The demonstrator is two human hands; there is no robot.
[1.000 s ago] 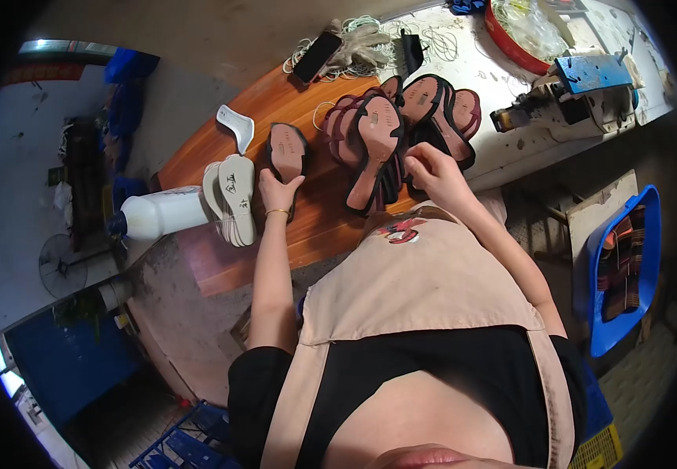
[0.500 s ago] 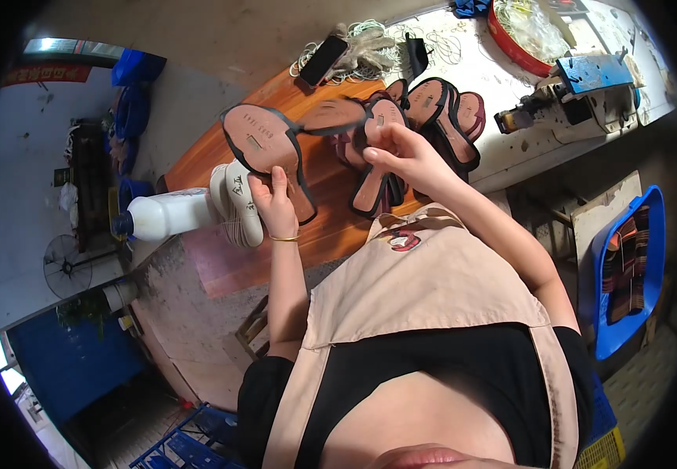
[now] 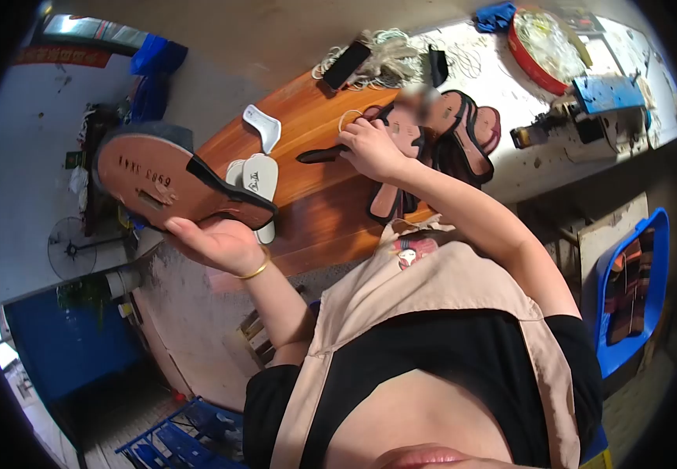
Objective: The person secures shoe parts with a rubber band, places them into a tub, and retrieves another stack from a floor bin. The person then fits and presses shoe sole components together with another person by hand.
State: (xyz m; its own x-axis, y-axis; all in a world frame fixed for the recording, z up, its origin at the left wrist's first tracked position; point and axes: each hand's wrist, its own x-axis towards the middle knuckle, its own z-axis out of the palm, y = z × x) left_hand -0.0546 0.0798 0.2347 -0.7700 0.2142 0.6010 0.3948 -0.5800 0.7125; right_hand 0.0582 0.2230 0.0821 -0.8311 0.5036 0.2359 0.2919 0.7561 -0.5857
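Note:
My left hand (image 3: 217,248) grips a brown insole (image 3: 147,176) with black edging and stamped digits, raised off the table at the left with its printed face towards me. My right hand (image 3: 376,148) is over the table, fingers closed on a narrow dark insole (image 3: 321,155) seen nearly edge-on. A thin pale loop (image 3: 349,121), maybe a rubber band, shows by its fingertips. Close to this hand lies a pile of black-edged brown insoles (image 3: 449,113), partly hidden by the hand and forearm. White sole-shaped pieces (image 3: 260,173) lie behind my left hand.
On the wooden table (image 3: 307,203) are a white plastic piece (image 3: 262,127) and a phone (image 3: 346,66) beside tangled string (image 3: 389,59). A red tub (image 3: 537,55) and a blue-topped machine (image 3: 600,98) stand at the back right. A blue basket (image 3: 631,289) is on the right.
My left hand has swung the insole leftwards and closer to me, covering the white bottle. My right hand has moved slightly left, and the second insole has turned nearly edge-on.

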